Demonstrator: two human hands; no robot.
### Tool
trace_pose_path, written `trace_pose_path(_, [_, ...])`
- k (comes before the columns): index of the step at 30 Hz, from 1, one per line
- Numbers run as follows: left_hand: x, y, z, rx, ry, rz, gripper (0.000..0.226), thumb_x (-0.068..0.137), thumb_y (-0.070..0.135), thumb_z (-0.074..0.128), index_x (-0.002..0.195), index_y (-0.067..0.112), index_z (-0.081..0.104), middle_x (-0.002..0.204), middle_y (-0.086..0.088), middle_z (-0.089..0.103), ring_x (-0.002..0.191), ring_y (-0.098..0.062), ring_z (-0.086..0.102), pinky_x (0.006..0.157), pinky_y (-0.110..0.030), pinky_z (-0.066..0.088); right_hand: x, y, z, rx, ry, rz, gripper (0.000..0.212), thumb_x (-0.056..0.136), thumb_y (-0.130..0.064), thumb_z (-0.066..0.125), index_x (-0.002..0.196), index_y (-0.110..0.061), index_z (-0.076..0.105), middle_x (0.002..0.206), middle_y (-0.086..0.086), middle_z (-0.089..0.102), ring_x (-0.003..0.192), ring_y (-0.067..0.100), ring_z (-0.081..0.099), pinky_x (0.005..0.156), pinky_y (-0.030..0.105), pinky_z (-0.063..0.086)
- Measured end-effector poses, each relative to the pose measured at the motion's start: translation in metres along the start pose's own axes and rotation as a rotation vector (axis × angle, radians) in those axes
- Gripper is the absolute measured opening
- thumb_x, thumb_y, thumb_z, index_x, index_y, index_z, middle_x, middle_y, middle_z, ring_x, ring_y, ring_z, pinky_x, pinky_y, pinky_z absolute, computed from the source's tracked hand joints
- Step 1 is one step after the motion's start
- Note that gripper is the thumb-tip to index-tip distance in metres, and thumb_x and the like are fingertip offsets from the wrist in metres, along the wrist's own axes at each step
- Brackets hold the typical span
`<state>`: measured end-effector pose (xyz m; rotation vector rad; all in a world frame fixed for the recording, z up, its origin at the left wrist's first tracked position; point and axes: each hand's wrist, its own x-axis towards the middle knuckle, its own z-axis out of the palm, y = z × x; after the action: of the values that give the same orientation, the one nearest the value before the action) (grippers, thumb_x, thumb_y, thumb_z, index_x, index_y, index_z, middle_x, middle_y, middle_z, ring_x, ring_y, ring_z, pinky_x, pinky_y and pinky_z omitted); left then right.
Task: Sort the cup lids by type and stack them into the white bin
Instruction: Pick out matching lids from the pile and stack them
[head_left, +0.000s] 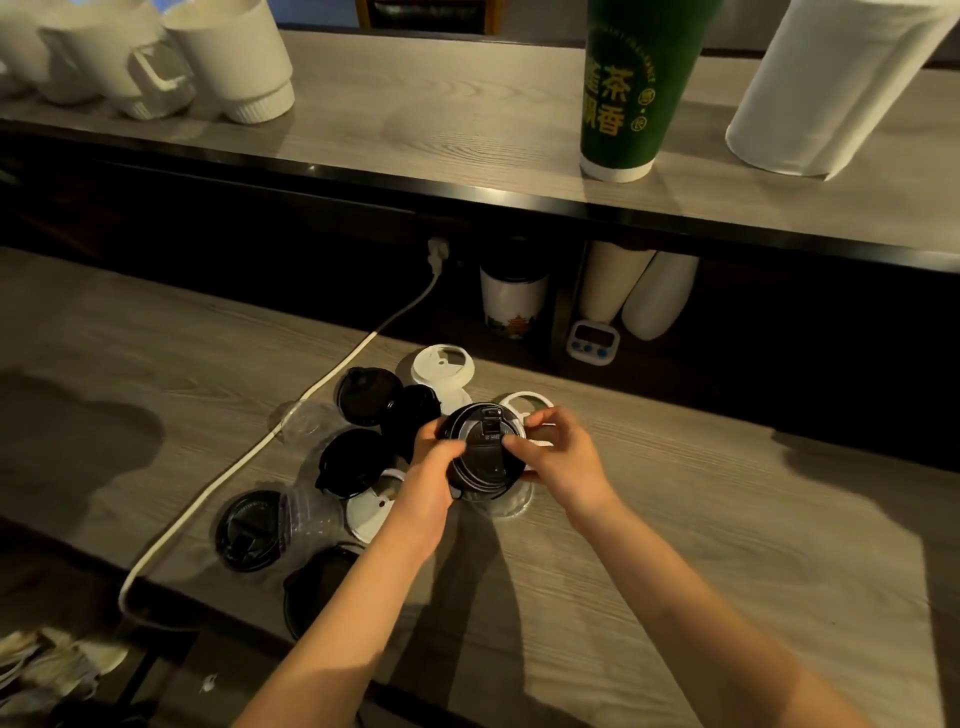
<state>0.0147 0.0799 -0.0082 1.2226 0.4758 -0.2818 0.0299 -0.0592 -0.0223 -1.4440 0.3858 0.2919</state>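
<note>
We see two hands holding one black lid (483, 449) over the wooden counter (727, 519). The left hand (434, 467) grips its left edge, with curled fingers and the thumb on top. The right hand (563, 457) pinches its right edge, and its thumb is on top too. A clear lid (511, 503) lies on the counter right under the black lid. We cannot tell if the two touch. A white ring lid (525, 401) lies just behind the right hand. More lids lie to the left, some on top of each other: a big white lid (441, 364), other black lids (348, 462) and a small white lid (366, 514). A white cable (249, 457) runs past them. A green cup (634, 88) stands on the shelf (415, 130) above.
</note>
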Motion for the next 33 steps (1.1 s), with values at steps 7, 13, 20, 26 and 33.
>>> trace_pose_path(7, [-0.006, 0.004, -0.015, 0.190, -0.067, -0.028, 0.035, 0.090, -0.003, 0.047, 0.115, 0.020, 0.051, 0.120, -0.009, 0.057, 0.106, -0.021, 0.058, 0.093, -0.038, 0.047, -0.004, -0.007, -0.011, -0.069, -0.124, 0.001, 0.030, 0.079, -0.003, 0.072, 0.100, -0.016, 0.055, 0.094, 0.004, 0.060, 0.080, 0.020, 0.063, 0.074, 0.038, 0.055])
trace_pose_path(13, [-0.012, 0.012, -0.014, 0.041, -0.056, -0.059, 0.023, 0.090, 0.000, 0.050, 0.107, 0.014, 0.054, 0.105, -0.008, 0.064, 0.095, -0.019, 0.063, 0.078, -0.032, 0.049, -0.003, -0.015, -0.006, -0.229, -0.186, -0.108, 0.021, 0.084, -0.010, 0.069, 0.103, -0.012, 0.061, 0.095, 0.000, 0.063, 0.080, 0.016, 0.066, 0.070, 0.024, 0.056])
trace_pose_path(20, [-0.030, 0.014, 0.010, -0.054, -0.054, -0.066, 0.029, 0.090, 0.007, 0.054, 0.118, 0.013, 0.052, 0.113, -0.011, 0.065, 0.101, -0.021, 0.063, 0.075, -0.033, 0.050, -0.027, -0.027, -0.032, -0.421, -0.193, -0.228, 0.054, 0.083, -0.029, 0.070, 0.133, -0.026, 0.048, 0.131, -0.003, 0.052, 0.117, 0.010, 0.052, 0.094, 0.028, 0.047])
trace_pose_path(26, [-0.057, 0.017, 0.055, -0.024, -0.259, -0.024, 0.021, 0.088, 0.016, 0.056, 0.110, 0.015, 0.056, 0.105, -0.008, 0.068, 0.095, -0.018, 0.067, 0.071, -0.031, 0.052, -0.069, -0.051, -0.081, -0.753, -0.326, -0.537, 0.099, 0.063, -0.024, 0.087, 0.144, -0.023, 0.030, 0.138, -0.010, 0.037, 0.129, 0.002, 0.034, 0.108, 0.013, 0.030])
trace_pose_path(33, [-0.093, 0.003, 0.126, -0.063, -0.496, -0.085, 0.041, 0.079, 0.035, 0.054, 0.115, 0.017, 0.062, 0.108, -0.006, 0.070, 0.095, -0.016, 0.069, 0.068, -0.030, 0.056, -0.119, -0.068, -0.158, -0.522, -0.124, -0.451, 0.082, 0.064, -0.020, 0.086, 0.130, -0.042, 0.042, 0.127, -0.019, 0.050, 0.118, -0.001, 0.049, 0.095, 0.015, 0.043])
